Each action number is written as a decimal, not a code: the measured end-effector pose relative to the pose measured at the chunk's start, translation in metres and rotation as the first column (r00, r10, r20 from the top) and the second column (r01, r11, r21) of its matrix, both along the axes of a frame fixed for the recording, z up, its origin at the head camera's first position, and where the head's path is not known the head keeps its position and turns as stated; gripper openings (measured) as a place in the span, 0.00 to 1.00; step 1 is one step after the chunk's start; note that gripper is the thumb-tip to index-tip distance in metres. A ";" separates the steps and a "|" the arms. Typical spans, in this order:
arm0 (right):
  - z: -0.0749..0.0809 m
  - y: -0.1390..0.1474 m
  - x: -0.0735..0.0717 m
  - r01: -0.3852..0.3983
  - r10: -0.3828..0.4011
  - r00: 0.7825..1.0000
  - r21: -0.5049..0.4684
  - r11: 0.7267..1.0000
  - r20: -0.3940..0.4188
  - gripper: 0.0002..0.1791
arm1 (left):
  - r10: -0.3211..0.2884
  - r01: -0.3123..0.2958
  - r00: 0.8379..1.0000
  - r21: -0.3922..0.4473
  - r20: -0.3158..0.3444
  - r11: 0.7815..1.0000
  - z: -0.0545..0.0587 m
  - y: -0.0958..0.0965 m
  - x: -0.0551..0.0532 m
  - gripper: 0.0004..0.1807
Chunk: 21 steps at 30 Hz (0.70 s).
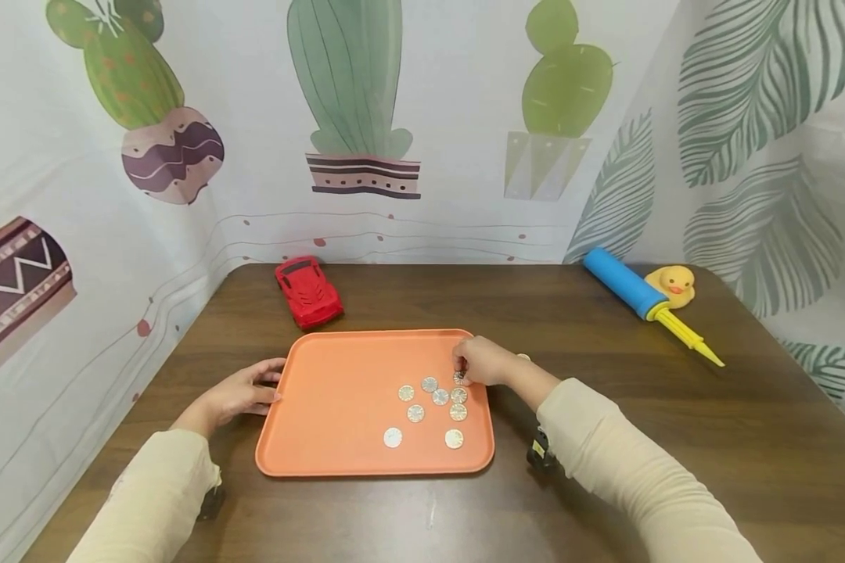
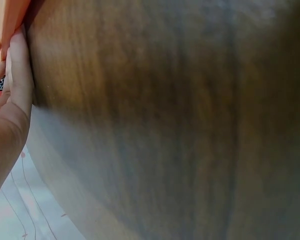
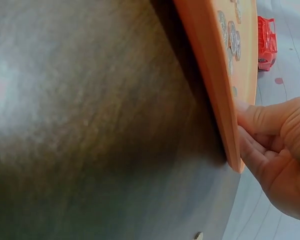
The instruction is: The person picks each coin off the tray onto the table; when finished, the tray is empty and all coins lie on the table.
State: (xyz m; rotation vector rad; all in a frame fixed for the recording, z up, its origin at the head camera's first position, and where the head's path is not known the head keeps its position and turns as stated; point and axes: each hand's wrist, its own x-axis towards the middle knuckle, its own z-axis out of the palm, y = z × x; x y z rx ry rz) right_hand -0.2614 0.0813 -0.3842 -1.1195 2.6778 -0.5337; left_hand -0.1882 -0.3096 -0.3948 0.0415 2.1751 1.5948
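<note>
Head view: right hand [image 1: 486, 362] (seemingly) pinches coin [image 1: 459, 378].

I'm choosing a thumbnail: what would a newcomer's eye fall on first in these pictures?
Most likely the orange tray on the brown table, with coins over its right half. Next come the left hand at its left rim and the right hand at the coins. Beyond it, a red toy car stands out at back left, a blue pump beside a yellow duck at back right.
</note>
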 end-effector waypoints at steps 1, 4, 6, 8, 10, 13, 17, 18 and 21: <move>-0.001 0.000 0.000 0.007 -0.007 1.000 -0.010 1.000 0.008 0.11 | 0.001 -0.001 1.000 0.000 0.001 1.000 0.000 0.000 0.000 0.37; -0.004 0.002 0.000 0.042 -0.039 0.998 -0.058 0.997 0.051 0.12 | 0.000 0.000 1.000 0.006 0.004 1.000 -0.002 0.000 0.001 0.37; -0.006 0.003 0.001 0.064 -0.056 0.995 -0.101 0.993 0.085 0.12 | 0.000 -0.001 1.000 0.006 0.009 1.000 -0.003 0.000 0.002 0.38; -0.009 0.005 0.001 0.081 -0.066 0.992 -0.141 0.987 0.109 0.11 | 0.005 -0.005 1.000 0.006 0.012 1.000 -0.004 0.000 0.003 0.37; -0.009 0.007 0.001 0.094 -0.072 0.989 -0.179 0.979 0.125 0.11 | 0.005 -0.005 1.000 0.006 0.010 1.000 -0.005 0.001 0.003 0.37; -0.008 0.009 0.003 0.125 -0.091 0.983 -0.223 0.967 0.158 0.10 | 0.002 -0.002 1.000 0.009 0.010 1.000 -0.005 0.002 0.003 0.37; 0.000 0.013 0.005 0.159 -0.100 0.972 -0.282 0.946 0.214 0.08 | -0.001 0.001 1.000 0.009 0.002 1.000 -0.004 0.002 0.002 0.37; 0.001 0.014 0.005 0.163 -0.094 0.968 -0.302 0.939 0.230 0.08 | 0.001 -0.001 1.000 0.005 -0.001 1.000 -0.003 0.002 0.002 0.37; 0.006 0.018 0.005 0.181 -0.083 0.958 -0.351 0.919 0.275 0.07 | 0.000 0.000 1.000 -0.007 -0.010 1.000 -0.001 0.001 -0.001 0.37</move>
